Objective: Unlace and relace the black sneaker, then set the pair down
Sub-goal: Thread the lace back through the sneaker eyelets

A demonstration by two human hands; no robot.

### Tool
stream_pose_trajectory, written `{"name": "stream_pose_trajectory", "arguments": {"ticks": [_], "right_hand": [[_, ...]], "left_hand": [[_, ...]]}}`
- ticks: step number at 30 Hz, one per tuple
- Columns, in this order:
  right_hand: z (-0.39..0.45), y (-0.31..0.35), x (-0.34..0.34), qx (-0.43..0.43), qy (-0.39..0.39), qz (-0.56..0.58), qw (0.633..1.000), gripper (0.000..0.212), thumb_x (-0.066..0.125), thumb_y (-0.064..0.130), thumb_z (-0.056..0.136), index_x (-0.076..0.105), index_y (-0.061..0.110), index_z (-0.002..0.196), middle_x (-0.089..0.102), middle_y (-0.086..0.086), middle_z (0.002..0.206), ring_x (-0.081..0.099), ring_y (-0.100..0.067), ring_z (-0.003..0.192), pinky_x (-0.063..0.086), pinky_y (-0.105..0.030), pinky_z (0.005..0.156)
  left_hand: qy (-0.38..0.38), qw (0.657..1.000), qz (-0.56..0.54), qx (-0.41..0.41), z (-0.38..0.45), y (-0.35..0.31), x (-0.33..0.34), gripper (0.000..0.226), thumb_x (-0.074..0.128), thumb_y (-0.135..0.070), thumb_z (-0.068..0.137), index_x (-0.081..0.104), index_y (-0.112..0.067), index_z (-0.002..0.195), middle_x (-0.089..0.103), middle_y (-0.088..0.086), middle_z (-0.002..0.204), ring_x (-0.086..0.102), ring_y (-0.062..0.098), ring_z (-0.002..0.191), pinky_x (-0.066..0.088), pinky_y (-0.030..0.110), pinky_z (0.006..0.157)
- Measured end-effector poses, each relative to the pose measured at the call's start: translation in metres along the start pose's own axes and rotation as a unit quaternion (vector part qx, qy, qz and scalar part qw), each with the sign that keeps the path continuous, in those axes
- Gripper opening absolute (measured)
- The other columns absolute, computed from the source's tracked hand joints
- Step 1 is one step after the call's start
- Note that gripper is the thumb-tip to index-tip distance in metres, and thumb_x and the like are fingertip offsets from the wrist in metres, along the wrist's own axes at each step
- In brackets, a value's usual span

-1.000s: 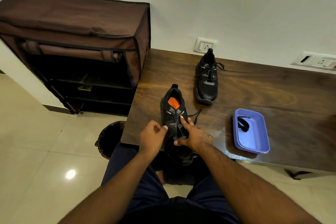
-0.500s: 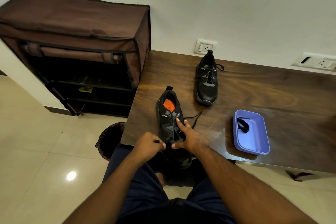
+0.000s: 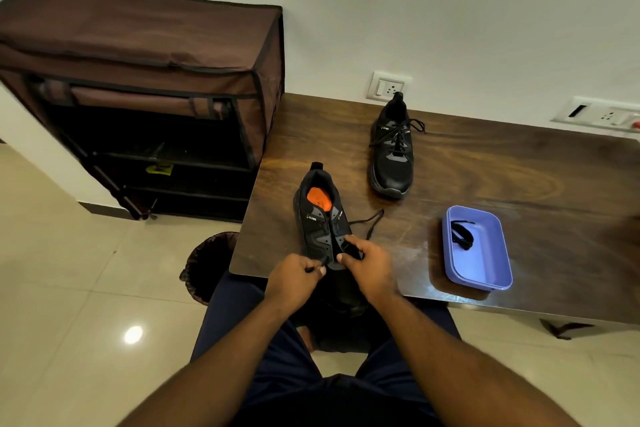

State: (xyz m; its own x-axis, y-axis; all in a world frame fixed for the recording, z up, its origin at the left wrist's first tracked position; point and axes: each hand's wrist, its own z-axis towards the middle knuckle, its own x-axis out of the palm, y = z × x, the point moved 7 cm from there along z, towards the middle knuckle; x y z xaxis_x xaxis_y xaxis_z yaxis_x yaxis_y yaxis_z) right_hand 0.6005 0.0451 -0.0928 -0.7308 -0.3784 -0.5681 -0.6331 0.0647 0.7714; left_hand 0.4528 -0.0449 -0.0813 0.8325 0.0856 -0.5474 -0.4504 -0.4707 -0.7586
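Observation:
A black sneaker (image 3: 320,218) with an orange insole lies at the near edge of the wooden table (image 3: 485,166), its toe over the edge towards me. My left hand (image 3: 294,276) pinches a black lace end beside the sneaker's lower eyelets. My right hand (image 3: 367,265) grips the sneaker's right side, thumb on the tongue. A loose stretch of black lace (image 3: 370,224) trails on the table to the right. The second black sneaker (image 3: 393,149), laced, stands farther back near the wall.
A purple tray (image 3: 485,267) holding a small black item sits at the table's near right. A brown fabric shoe rack (image 3: 145,97) stands to the left. A dark waste bin (image 3: 206,263) is on the tiled floor under the table's corner.
My left hand has drawn the lace end down and left, away from the sneaker. My right hand's fingers have curled onto the shoe. The sneaker shifted slightly left.

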Motion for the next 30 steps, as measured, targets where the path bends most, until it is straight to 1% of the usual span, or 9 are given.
{"name": "stream_pose_trajectory", "arguments": {"ticks": [4, 8, 10, 12, 15, 18, 23, 28, 30], "right_hand": [[-0.002, 0.002, 0.005, 0.016, -0.049, 0.01, 0.999, 0.048, 0.069, 0.021, 0.088, 0.056, 0.022, 0.134, 0.064, 0.002, 0.128, 0.057, -0.015, 0.12, 0.046, -0.031, 0.102], [-0.002, -0.001, 0.002, 0.019, -0.064, 0.029, 0.997, 0.045, 0.071, 0.02, 0.086, 0.061, 0.021, 0.13, 0.065, 0.002, 0.126, 0.057, -0.015, 0.121, 0.045, -0.028, 0.101], [0.0, -0.004, 0.003, 0.028, -0.065, 0.018, 0.997, 0.042, 0.07, 0.022, 0.087, 0.062, 0.016, 0.128, 0.064, -0.002, 0.128, 0.056, -0.016, 0.122, 0.044, -0.03, 0.104], [0.002, -0.006, 0.005, 0.031, -0.064, 0.029, 0.997, 0.04, 0.069, 0.021, 0.089, 0.063, 0.014, 0.127, 0.064, -0.003, 0.127, 0.057, -0.016, 0.121, 0.044, -0.03, 0.105], [0.004, -0.006, 0.001, 0.024, -0.072, 0.045, 0.996, 0.031, 0.064, 0.018, 0.091, 0.066, 0.012, 0.122, 0.068, -0.003, 0.121, 0.06, -0.017, 0.116, 0.045, -0.027, 0.1], [0.005, -0.004, -0.002, 0.012, -0.071, 0.03, 0.997, 0.029, 0.061, 0.019, 0.094, 0.066, 0.012, 0.122, 0.069, -0.002, 0.119, 0.062, -0.017, 0.113, 0.046, -0.027, 0.097], [0.001, 0.0, 0.005, 0.002, -0.059, -0.003, 0.998, 0.033, 0.06, 0.022, 0.094, 0.063, 0.014, 0.126, 0.064, -0.001, 0.128, 0.058, -0.017, 0.118, 0.044, -0.028, 0.101], [0.001, 0.002, 0.003, 0.011, -0.033, 0.001, 0.999, 0.038, 0.059, 0.018, 0.095, 0.057, 0.012, 0.132, 0.053, -0.004, 0.141, 0.047, -0.017, 0.132, 0.034, -0.026, 0.109], [0.003, 0.004, 0.0, 0.009, -0.021, 0.007, 1.0, 0.039, 0.059, 0.016, 0.095, 0.056, 0.012, 0.133, 0.053, -0.004, 0.142, 0.045, -0.017, 0.134, 0.032, -0.027, 0.111]], "left_hand": [[0.014, 1.0, -0.022, -0.013, 0.002, 0.001, 0.002, 0.019, 0.065, -0.029, 0.092, 0.075, -0.022, 0.106, 0.075, -0.006, 0.097, 0.067, 0.006, 0.09, 0.054, 0.028, 0.083], [0.02, 0.987, -0.147, -0.062, 0.004, 0.008, 0.004, 0.019, 0.068, -0.019, 0.091, 0.075, -0.012, 0.107, 0.074, 0.0, 0.1, 0.068, 0.013, 0.099, 0.054, 0.029, 0.089], [0.031, 0.977, -0.195, -0.086, 0.002, 0.006, 0.006, 0.021, 0.065, -0.013, 0.093, 0.072, -0.006, 0.111, 0.073, 0.004, 0.103, 0.067, 0.013, 0.097, 0.053, 0.019, 0.078], [0.046, 0.967, -0.227, -0.109, -0.001, -0.001, 0.007, 0.021, 0.06, -0.009, 0.096, 0.069, -0.005, 0.114, 0.072, 0.003, 0.105, 0.063, 0.005, 0.081, 0.046, 0.01, 0.056], [0.077, 0.953, -0.258, -0.137, -0.008, -0.004, 0.006, 0.028, 0.049, -0.003, 0.099, 0.067, -0.017, 0.115, 0.067, -0.01, 0.076, 0.047, -0.003, 0.045, 0.026, 0.013, 0.033], [0.093, 0.95, -0.264, -0.14, -0.01, 0.0, 0.003, 0.031, 0.047, -0.004, 0.099, 0.068, -0.021, 0.116, 0.047, -0.013, 0.05, 0.032, 0.0, 0.038, 0.017, 0.017, 0.034], [0.095, 0.959, -0.221, -0.152, -0.018, -0.001, -0.013, 0.019, 0.053, -0.011, 0.098, 0.071, -0.009, 0.106, 0.05, -0.015, 0.048, 0.032, 0.0, 0.037, 0.018, 0.016, 0.036], [0.218, 0.956, -0.142, -0.135, -0.036, -0.006, -0.033, 0.018, 0.057, -0.011, 0.094, 0.071, -0.007, 0.085, 0.047, -0.006, 0.052, 0.028, 0.001, 0.041, 0.017, 0.016, 0.037], [0.211, 0.956, -0.163, -0.124, -0.039, -0.009, -0.044, 0.02, 0.055, -0.012, 0.096, 0.07, -0.007, 0.084, 0.045, -0.006, 0.05, 0.027, 0.002, 0.041, 0.016, 0.015, 0.035]]}}
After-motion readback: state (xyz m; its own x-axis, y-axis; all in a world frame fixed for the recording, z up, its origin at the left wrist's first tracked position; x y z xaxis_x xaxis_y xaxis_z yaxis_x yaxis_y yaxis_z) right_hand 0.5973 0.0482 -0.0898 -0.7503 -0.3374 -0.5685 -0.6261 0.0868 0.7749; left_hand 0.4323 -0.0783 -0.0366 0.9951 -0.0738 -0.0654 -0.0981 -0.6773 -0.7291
